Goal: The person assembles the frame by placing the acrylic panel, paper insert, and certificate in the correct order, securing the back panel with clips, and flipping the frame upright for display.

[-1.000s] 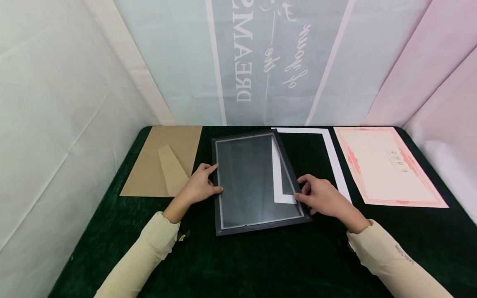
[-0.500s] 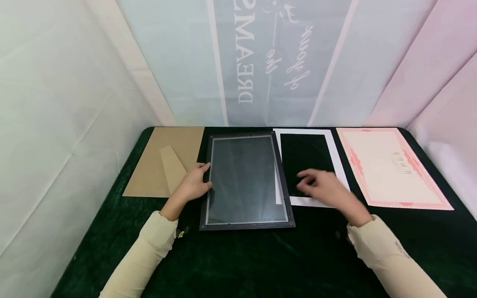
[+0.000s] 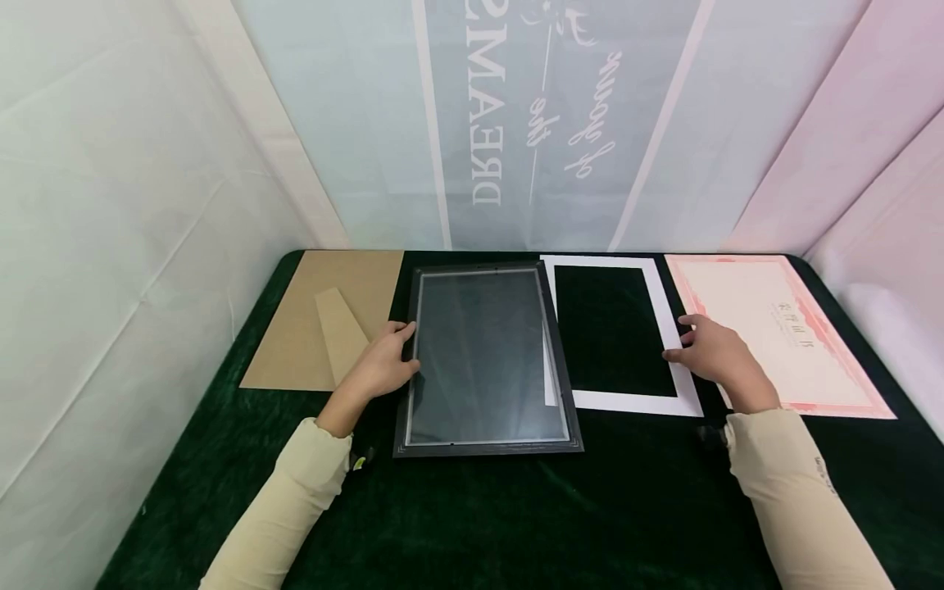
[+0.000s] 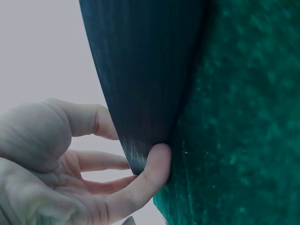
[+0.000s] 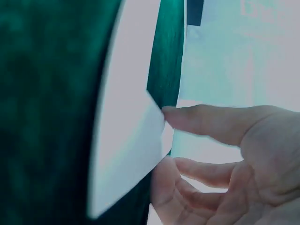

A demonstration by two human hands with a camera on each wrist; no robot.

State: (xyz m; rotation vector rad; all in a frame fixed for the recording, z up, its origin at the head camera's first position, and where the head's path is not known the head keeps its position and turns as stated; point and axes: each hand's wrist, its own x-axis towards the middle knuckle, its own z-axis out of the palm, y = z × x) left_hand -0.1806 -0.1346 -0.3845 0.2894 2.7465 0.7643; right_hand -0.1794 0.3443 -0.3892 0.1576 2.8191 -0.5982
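In the head view a dark picture frame (image 3: 574, 385) with a clear pane lies flat in the middle of the table. My left hand (image 3: 381, 360) grips its left side, thumb over the rim; the left wrist view shows a fingertip curled against the frame's dark edge (image 4: 145, 70). To the right lies a white photo mat (image 3: 623, 401) with a large rectangular opening, its left strip tucked beneath the frame. My right hand (image 3: 714, 354) pinches the mat's right strip; in the right wrist view the thumb is at its inner edge and the curled fingers are at its outer edge.
A brown backing board (image 3: 295, 328) with an easel leg (image 3: 341, 332) lies at the left. At the right is a pink-bordered certificate sheet (image 3: 745, 328), partly behind my right hand. Dark green cloth (image 3: 516, 524) covers the table, and a printed curtain (image 3: 369, 123) hangs behind.
The frame has shifted left and straightened. My right hand has let go of its right side and moved right to the mat's right strip. My left hand has kept hold of the frame.
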